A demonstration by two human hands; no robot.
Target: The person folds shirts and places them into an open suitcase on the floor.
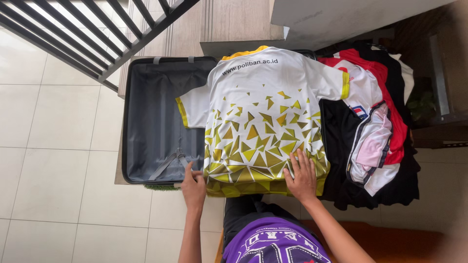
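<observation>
So there's a white jersey [258, 117] with a yellow collar, yellow sleeve cuffs and a pattern of gold triangles that gets denser toward the near hem, spread out flat, back side up, across the middle of an open grey suitcase [151, 122]. The jersey covers the suitcase's right part, and its left sleeve hangs over the bare grey lining, where a pair of grey straps [168, 163] lies near the front edge. The left hand [194, 187] sits at the near left corner of the hem, fingers loosely curled and touching the fabric edge; can't really tell if it's pinching the cloth or just resting on it. The right hand [302, 178] is flat, fingers spread wide, pressing down on the near right part of the jersey, not gripping anything. Just to the right, touching the jersey's side, there's a messy pile of clothes [375, 131], black, red, white and pale pink. The suitcase sits on a pale tiled floor [58, 160], with a dark railing [87, 34] at the far left.
</observation>
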